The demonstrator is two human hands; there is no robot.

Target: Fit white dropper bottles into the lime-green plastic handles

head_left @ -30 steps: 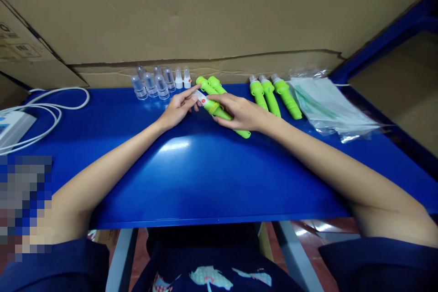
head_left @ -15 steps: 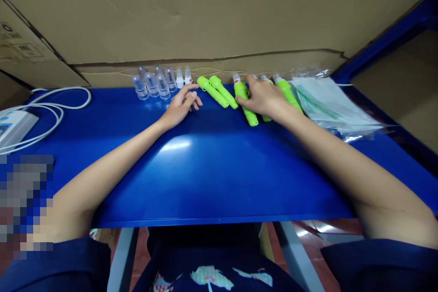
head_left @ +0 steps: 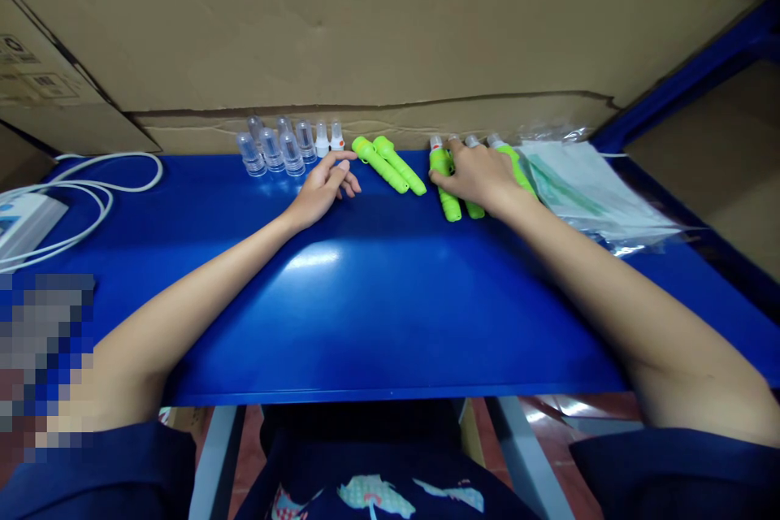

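Note:
My left hand (head_left: pixel 326 188) rests on the blue table with fingers loosely apart and nothing in it. Its index fingertip is at the head of one of two lime-green torch-like tubes (head_left: pixel 381 166) lying slantwise side by side. My right hand (head_left: pixel 478 172) lies over a row of similar green tubes with clear-and-white tips. Its thumb and fingers are around the leftmost one, a lime-green torch (head_left: pixel 449 203); the hand partly hides the others. Two small white pieces with clear tips (head_left: pixel 329 140) stand left of the slanted pair.
Several clear plastic caps (head_left: pixel 271 150) stand at the back left. Clear bags with white sheets (head_left: pixel 591 187) lie at the right. A white cable (head_left: pixel 110 203) loops by a white box (head_left: pixel 30 219) on the left. Cardboard (head_left: pixel 378 24) walls off the back of the blue table (head_left: pixel 390 325).
My right hand has drawn the leftmost green torch to the right, closer against its neighbours in the row. My left hand has stayed in place.

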